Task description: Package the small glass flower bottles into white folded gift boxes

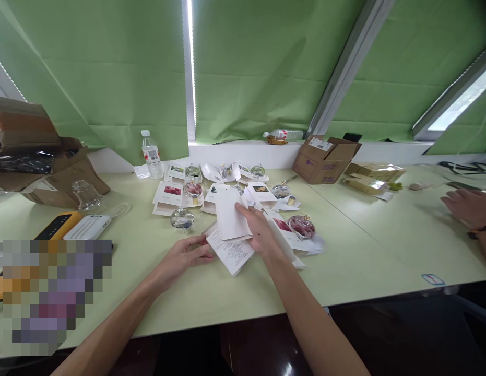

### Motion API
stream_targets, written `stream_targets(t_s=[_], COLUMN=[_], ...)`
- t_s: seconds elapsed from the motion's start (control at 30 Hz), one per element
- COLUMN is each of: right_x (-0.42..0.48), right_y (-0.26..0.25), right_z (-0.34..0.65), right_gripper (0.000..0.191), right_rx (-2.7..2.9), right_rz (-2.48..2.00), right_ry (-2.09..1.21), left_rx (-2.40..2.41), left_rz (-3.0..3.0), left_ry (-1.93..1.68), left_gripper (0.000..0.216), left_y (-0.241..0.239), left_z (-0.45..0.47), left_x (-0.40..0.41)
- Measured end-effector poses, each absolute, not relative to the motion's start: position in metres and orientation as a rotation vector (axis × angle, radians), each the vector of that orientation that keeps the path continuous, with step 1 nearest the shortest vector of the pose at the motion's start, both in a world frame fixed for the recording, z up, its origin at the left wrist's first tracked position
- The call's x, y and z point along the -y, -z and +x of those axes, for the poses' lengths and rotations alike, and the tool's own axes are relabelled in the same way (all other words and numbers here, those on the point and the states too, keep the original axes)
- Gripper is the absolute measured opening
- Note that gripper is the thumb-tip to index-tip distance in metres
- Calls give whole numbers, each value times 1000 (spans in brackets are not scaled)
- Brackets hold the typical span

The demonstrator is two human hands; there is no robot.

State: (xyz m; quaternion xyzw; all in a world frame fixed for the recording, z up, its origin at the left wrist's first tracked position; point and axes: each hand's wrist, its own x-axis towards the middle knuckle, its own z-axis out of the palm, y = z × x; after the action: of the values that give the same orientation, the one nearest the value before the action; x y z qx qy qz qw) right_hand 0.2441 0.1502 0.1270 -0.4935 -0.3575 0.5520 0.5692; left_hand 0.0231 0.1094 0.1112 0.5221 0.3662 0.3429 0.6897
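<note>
Two bare hands, both mine, reach over a pale green table [356, 271] from its near edge. My right hand [259, 232] pinches a white piece of card [229, 216], thumb on top, overlapping a printed piece of card [230, 253] that slants below it in the middle of my reach. My left hand [184, 258] is loosely spread beside the printed piece's left corner; whether its fingertips touch it, I cannot tell. The card looks thin, so too hard a squeeze from my thumb could crease it. A clear round bottle [181, 219] stands just beyond my left fingers, and a careless lift of that hand could knock it over. To my right, a pink round bottle [301, 227] sits beside an open box [282, 225]; a sideways sweep of my forearm could shove the box and tip the glass
</note>
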Motion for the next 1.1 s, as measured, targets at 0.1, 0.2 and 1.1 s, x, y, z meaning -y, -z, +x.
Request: stream_targets(t_s=[0.1, 0.2, 1.1], right_x=[-146, -141, -140], right_y=[-135, -143, -143], right_z=[239, 233, 229], right_gripper=[49, 39, 30], right_rx=[735, 697, 639], right_rz=[-1158, -1092, -947], right_ry=[-1353, -1405, -1494], left_rx=[-808, -785, -1274], left_rz=[1198, 1230, 1885], left_ry=[-774, -782, -1036], left_gripper=[44, 51, 22], left_y=[-113, -115, -110], left_z=[24, 26, 45], left_x=[-108, -106, -128])
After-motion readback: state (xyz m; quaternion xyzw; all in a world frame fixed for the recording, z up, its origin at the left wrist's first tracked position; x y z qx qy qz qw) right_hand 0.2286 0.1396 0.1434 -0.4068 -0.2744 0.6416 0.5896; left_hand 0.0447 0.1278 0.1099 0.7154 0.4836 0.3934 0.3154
